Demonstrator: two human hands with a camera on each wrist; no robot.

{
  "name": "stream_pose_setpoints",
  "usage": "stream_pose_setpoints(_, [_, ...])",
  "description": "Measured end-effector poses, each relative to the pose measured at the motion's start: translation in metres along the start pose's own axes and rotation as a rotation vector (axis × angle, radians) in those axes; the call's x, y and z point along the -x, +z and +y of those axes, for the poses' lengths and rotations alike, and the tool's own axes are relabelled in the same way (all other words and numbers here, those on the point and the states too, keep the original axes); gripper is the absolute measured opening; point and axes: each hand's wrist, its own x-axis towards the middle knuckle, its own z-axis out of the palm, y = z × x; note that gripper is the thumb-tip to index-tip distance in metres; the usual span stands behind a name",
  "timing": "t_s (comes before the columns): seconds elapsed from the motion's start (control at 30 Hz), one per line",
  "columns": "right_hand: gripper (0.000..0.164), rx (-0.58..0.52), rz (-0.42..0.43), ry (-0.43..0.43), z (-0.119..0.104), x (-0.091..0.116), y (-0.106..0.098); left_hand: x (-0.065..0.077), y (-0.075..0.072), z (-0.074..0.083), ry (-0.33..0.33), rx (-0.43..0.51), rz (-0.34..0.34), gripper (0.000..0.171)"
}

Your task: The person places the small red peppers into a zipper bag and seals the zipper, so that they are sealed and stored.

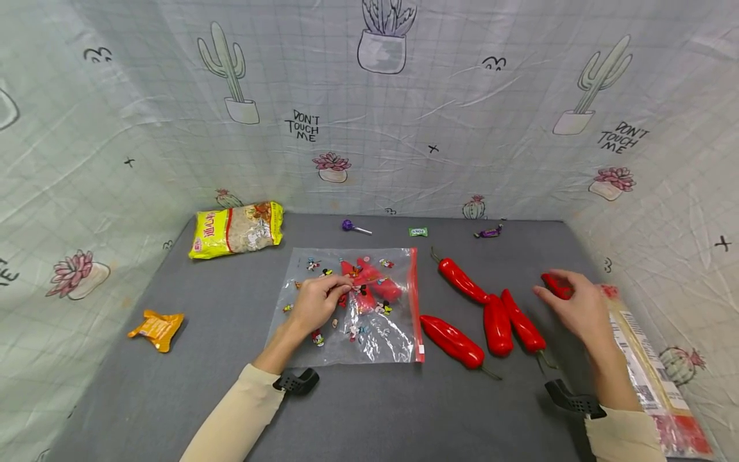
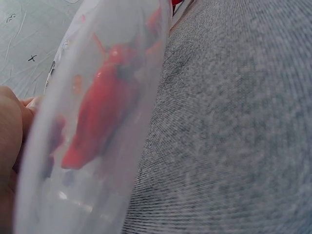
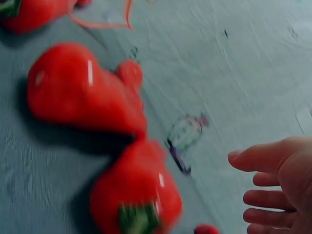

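The left hand (image 1: 316, 303) pinches a clear zip bag (image 1: 381, 346), likely limp and slippery, and at the bag's three o'clock the right hand (image 1: 582, 309), thumb and fingers parted, nothing held, hovers by a red pepper (image 1: 557, 286), probably light, slick, best gripped mid-body.

Clear printed bag (image 1: 375, 340): flat, red contents (image 1: 389, 290) inside, pinched in my left hand (image 1: 316, 301). Red pepper (image 1: 555, 284): near my right hand (image 1: 584, 311), partly hidden.
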Motion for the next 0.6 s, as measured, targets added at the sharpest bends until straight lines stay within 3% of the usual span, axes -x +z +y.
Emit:
stream_pose_setpoints(0.37, [0.047, 0.091, 0.053, -0.04, 0.04, 0.018, -0.011, 0.0, 0.0, 0.001, -0.002, -0.014, 0.008, 0.006])
stream_pose_setpoints(0.6, [0.046, 0.177, 0.0, 0.027, 0.048, 0.024, -0.003, -0.001, 0.0, 0.001, -0.012, 0.002, -0.001, 0.007])
